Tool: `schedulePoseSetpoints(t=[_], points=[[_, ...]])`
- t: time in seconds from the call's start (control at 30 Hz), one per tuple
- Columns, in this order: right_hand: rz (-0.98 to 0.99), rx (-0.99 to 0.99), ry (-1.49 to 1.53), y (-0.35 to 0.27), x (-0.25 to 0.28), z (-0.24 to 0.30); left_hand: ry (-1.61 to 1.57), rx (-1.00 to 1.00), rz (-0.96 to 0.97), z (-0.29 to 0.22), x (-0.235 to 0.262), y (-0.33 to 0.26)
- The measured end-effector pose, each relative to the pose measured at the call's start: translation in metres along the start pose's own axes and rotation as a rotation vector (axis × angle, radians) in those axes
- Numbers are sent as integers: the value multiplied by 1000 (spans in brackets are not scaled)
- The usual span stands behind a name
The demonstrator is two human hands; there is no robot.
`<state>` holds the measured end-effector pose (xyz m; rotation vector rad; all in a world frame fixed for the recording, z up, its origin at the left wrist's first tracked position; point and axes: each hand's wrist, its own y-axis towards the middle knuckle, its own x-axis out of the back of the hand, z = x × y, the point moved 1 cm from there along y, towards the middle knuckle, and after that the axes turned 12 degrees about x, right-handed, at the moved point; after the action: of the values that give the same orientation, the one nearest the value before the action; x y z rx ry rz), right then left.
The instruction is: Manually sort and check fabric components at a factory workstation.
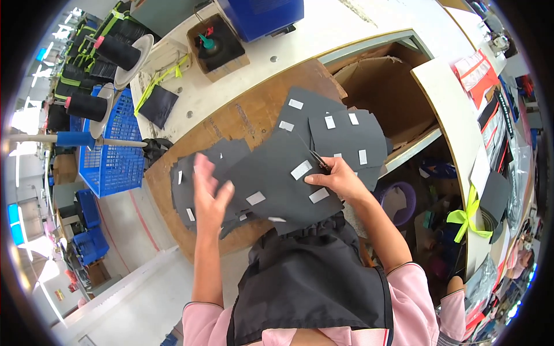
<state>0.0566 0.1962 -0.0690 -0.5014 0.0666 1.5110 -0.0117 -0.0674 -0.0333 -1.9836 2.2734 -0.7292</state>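
A dark grey cut piece (268, 164) with several small white rectangular patches lies in front of me, its near edge by my black apron. My right hand (340, 180) is closed round slim dark metal thread snips (317, 159), over the right side of this piece. The thumb rests close to a white patch (301, 170). On the left, my left hand (210, 193) is open, thumb and fingers apart, with nothing in it. It is above a left stack of similar grey pieces (184, 193). More patched grey pieces (349, 138) are spread behind and to the right.
The pieces lie on a brown wooden board (236, 118) over a white table. An open cardboard box (386, 86) sits in a recess at the right. Black thread cones (118, 53) and a blue crate (115, 144) stand left. A small box with a green-tipped bottle (208, 43) stands behind.
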Motion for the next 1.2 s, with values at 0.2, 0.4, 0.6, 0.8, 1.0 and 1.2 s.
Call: schedulePoseSetpoints(t=[0.2,0.4,0.6,0.8,1.0,1.2], points=[[356,96,-340,2,-10,26,313,-108,546,-53,-58,15],[-328,647,-1099,-24,-28,45,-37,231,531,-44,-69,4],[-254,873,-1088,-51,-35,21,-326,258,377,-36,-75,-5],[-276,859,-1073,-45,-39,15,-272,223,317,-45,-76,-17],[-289,885,-1066,-44,-39,17,-241,199,326,-45,-75,-19],[-331,903,-963,-47,-38,16,-243,239,357,-45,-70,-18]])
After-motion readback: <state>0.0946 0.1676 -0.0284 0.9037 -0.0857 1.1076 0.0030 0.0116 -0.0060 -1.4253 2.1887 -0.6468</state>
